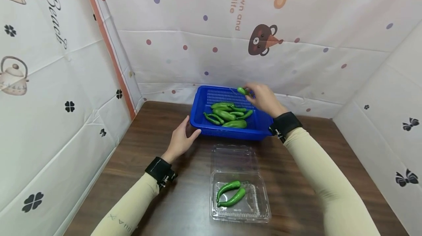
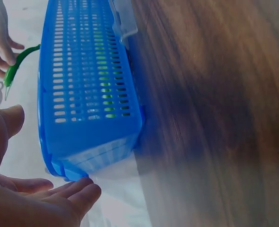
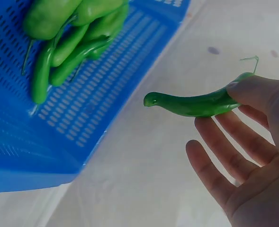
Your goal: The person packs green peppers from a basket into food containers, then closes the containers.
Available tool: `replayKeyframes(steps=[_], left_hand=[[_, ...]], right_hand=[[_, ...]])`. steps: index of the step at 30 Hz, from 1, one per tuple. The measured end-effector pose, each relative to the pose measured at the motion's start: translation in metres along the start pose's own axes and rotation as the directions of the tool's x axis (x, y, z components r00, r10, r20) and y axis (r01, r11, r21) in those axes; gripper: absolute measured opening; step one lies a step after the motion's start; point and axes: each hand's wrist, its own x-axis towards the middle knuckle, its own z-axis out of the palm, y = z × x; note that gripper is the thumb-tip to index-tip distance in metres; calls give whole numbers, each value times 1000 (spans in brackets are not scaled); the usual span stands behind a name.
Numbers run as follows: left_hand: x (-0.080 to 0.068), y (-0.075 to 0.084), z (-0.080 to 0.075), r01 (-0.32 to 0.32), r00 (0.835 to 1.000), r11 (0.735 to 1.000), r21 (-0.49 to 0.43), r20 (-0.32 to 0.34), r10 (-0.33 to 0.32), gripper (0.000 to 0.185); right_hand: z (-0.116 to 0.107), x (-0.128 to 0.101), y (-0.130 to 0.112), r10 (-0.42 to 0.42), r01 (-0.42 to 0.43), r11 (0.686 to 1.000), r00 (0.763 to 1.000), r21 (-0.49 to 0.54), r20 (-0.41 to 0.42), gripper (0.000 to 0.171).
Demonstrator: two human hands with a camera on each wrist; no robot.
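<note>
Currently, a single green pepper [image 3: 191, 103] is pinched near its stem end between the thumb and a finger of the right hand [image 1: 263, 98]; the remaining fingers are seen spread and relaxed in the right wrist view. The pepper is held in the air above the far right corner of the blue basket [image 1: 197, 109], its tip pointing away from the palm. A hold at the stem end probably keeps the body of the pepper free, so it can be laid down without the fingers getting in the way.

A pile of green peppers [image 1: 227, 113] is seen lying loose on the slotted floor of the basket.

The left hand [image 1: 181, 139] is placed against the near left corner of the basket, fingers straight and holding nothing; in the left wrist view the fingertips [image 2: 85, 187] are seen just at the corner of the basket. The basket is most likely steadied in this way while peppers are lifted out.

A clear plastic box [image 1: 240, 216] is set on the brown table [image 1: 132, 148] just in front of the basket, lid thrown back toward it. Two peppers [image 1: 230, 193] are laid side by side in its tray. The box is positioned between both arms, within short reach of the basket.
</note>
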Motion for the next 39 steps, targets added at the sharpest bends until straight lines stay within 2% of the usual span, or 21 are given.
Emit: replayKeyframes(steps=[3,7,17,27,39], left_hand=[[-6,2,1,-14,1000,1000,2,6,14,81],[-14,5,2,-38,999,999,6,10,38,80],[-30,10,1,-89,996,996,18,5,89,79],[-45,13,1,-83,996,996,11,37,83,82],[-61,23,5,-174,982,985,22,83,171,81]], right_hand=[[-4,-10,-9,-40,40,999,999,-13,-14,33],[-8,-25,-20,-54,54,998,998,-15,-15,34],[-10,-54,-32,-112,110,993,993,-43,-40,34],[-8,-77,-44,-142,141,989,990,-31,-20,36],[-7,-98,-58,-164,164,986,986,-9,-12,37]])
